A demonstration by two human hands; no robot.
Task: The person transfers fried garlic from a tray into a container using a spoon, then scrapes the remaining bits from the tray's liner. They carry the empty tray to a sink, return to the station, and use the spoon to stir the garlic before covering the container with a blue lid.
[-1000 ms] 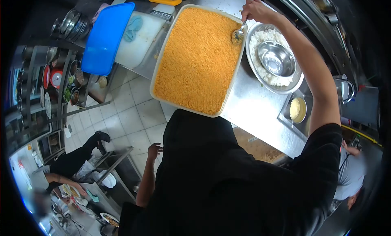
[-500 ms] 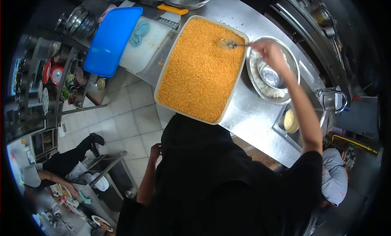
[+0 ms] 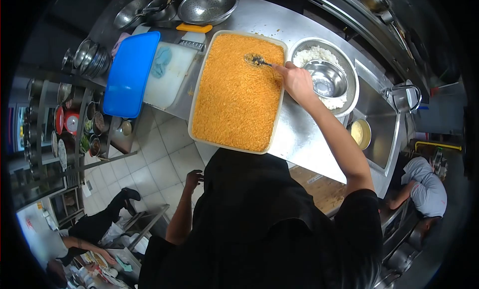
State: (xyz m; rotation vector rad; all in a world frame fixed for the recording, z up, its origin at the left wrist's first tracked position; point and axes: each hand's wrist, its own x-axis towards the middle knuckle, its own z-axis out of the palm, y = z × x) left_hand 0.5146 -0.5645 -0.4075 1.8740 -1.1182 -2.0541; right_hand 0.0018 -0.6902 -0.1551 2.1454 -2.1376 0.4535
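In the head view, the right hand [image 3: 298, 82] is gripping a spoon [image 3: 258, 61], fingers closed round its handle, and digging its bowl into the orange rice tray [image 3: 237, 94]. Next it likely needs lifting a level scoop. The left hand [image 3: 193, 180] is hanging empty, fingers loose. Half a second ago the spoon was hovering above the tray's far edge.

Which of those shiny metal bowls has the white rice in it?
The wide bowl just right of the orange tray, with a smaller empty bowl sitting inside it. The colander holds none.

Blue lid [image 3: 130, 74] beside white cutting board [image 3: 169, 74]; colander [image 3: 208, 5] (steel); co-worker [image 3: 424, 187] at right
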